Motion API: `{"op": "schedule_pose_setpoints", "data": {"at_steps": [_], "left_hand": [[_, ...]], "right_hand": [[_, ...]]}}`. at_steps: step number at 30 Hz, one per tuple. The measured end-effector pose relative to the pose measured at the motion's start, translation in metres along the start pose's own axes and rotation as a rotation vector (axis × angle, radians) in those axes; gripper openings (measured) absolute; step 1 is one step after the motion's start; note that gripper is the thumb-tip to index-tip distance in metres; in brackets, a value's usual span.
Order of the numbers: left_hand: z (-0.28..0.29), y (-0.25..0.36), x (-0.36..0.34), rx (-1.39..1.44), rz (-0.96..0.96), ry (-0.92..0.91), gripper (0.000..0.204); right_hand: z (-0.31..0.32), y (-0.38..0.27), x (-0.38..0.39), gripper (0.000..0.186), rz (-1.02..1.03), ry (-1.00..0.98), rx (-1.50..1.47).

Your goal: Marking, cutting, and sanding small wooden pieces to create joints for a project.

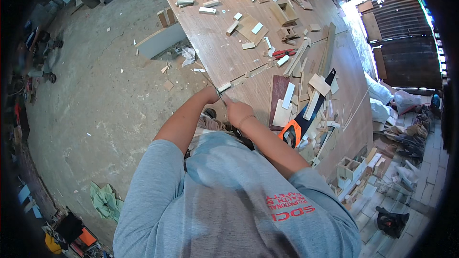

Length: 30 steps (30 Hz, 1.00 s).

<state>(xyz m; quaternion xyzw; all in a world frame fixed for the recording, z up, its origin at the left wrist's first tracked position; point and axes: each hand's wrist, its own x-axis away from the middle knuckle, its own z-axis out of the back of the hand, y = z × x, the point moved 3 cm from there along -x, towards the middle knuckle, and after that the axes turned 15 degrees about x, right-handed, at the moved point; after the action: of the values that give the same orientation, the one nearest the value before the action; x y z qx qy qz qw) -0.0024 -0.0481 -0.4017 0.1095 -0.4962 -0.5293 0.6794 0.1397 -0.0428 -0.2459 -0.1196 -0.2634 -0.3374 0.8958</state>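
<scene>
At the near left corner of the wooden table [210, 38], close in front of the body, both bare hands drawn together around a small pale block [224, 87]. Left hand [209, 95] bent inward, just beside the block's left end; fingers mostly hidden behind the wrist, so impossible to tell how far open or whether clasped on the wood. Right hand [240, 113] closed, with fingers curled around what looks like a slim tool [222, 97], thin end pointing up and left toward the block; too small to identify further. To the right on the tabletop, a handsaw [302, 120] with black blade and orange handle, lying aslant among offcuts; beside it, a dark red board [277, 91], partly covered by a white strip [288, 95]. Farther up, a red-handled tool [285, 54], long wooden strips [297, 58] and an open wooden box [283, 15], with many small scraps around. Left of the table, on the concrete floor [114, 105], a grey panel [162, 41] and crumpled white plastic [189, 56]; lower down, a green cloth [105, 202].
</scene>
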Motion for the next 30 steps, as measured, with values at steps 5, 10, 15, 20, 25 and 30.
{"op": "schedule_pose_setpoints", "data": {"at_steps": [5, 10, 15, 20, 25, 30], "left_hand": [[0.005, 0.008, 0.006, 0.079, -0.036, -0.012, 0.04], [0.023, 0.025, 0.028, 0.164, -0.011, -0.024, 0.036], [0.02, 0.007, 0.021, 0.414, 0.226, -0.216, 0.023], [0.016, -0.008, 0.011, 0.527, 0.325, -0.43, 0.03], [0.013, -0.009, 0.011, 0.577, 0.328, -0.437, 0.025], [0.008, -0.003, 0.017, 0.658, 0.326, -0.44, 0.027]], "right_hand": [[-0.016, -0.013, -0.044, 0.054, 0.024, 0.098, -0.012], [-0.008, 0.0, 0.035, 0.058, 0.035, -0.062, 0.04], [0.026, -0.004, 0.083, 0.062, -0.001, -0.243, 0.023], [-0.011, -0.014, 0.065, 0.062, 0.11, -0.132, 0.003], [0.001, -0.002, 0.07, 0.059, 0.064, -0.072, -0.065], [0.002, -0.002, 0.059, 0.057, 0.026, -0.03, -0.078]]}}
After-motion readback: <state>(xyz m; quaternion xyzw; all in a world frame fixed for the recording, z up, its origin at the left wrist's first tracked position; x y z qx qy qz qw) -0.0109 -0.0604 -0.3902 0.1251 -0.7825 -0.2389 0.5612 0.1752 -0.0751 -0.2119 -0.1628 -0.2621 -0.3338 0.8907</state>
